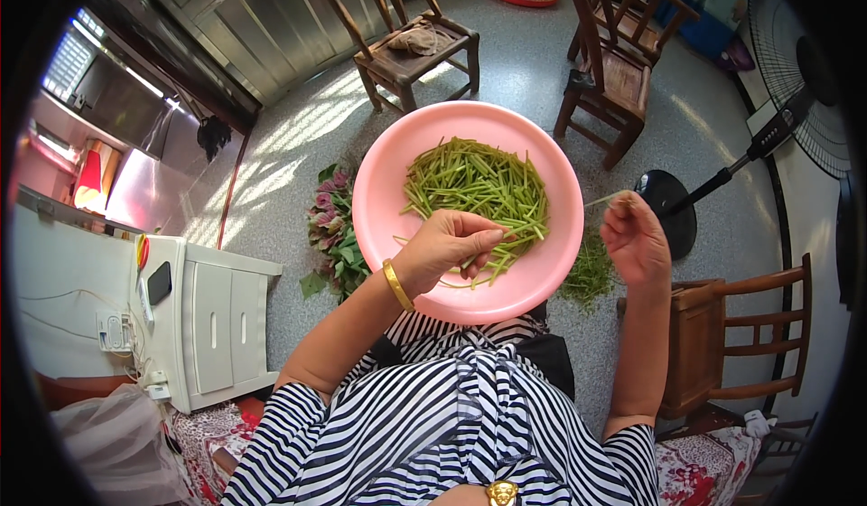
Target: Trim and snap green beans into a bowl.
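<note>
A round pink plastic basin (379, 167) rests in front of me at lap height, with a heap of cut green stems (474, 174) inside. My left hand (454, 245), below a gold bangle (397, 285), is over the basin with thumb and forefinger closed on one or more green stems. To the right of the rim, my right hand (633, 235) is raised with its fingertips pinched on a thin pale strand (599, 200). Thin green trimmings (588, 272) lie on the floor beneath, between the basin and my right forearm.
Leafy greens with purple parts (335, 228) lie on the floor left of the basin. Wooden chairs (420, 59) (609, 92) stand ahead, another wooden chair (691, 343) at right. A pedestal fan (667, 201) is at right, a white cabinet (227, 323) at left.
</note>
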The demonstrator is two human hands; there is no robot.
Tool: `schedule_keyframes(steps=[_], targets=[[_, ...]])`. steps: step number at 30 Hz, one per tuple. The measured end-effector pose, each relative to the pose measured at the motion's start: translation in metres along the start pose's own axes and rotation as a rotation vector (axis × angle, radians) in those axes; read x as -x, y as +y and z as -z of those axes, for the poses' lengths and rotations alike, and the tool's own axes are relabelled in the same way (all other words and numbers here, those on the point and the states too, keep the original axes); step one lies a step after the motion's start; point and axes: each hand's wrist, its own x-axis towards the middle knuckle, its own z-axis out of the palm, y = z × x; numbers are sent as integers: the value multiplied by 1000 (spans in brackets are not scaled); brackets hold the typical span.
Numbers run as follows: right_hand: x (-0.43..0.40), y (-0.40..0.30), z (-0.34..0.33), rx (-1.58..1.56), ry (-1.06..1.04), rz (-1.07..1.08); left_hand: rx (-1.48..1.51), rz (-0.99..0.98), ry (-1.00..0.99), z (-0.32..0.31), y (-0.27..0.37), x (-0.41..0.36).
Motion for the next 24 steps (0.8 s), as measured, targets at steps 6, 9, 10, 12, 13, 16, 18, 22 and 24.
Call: schedule_keyframes(steps=[6,9,10,12,13,16,18,22,24], targets=[[37,-34,82,26,64,183,11,46,36,1,-5,-1],[48,-34,175,1034,482,4,-90,18,19,-1,-6,-4],[52,-23,160,1749,542,120,-89,19,25,0,-8,-5],[61,4,133,2699,604,375,-243,-9,117,-2,-12,-6],[61,6,129,2700,608,371,-243,-7,112,-3,-12,-7],[49,8,106,1757,360,341,-641,-139,149,-8,-14,-9],[40,8,63,1741,306,406,-883,-297,163,-12,-12,-10],[27,24,-4,1608,118,587,-963,-321,159,-22,-6,-13],[24,33,-27,1746,-30,718,-1004,-353,146,-24,-5,-13]])
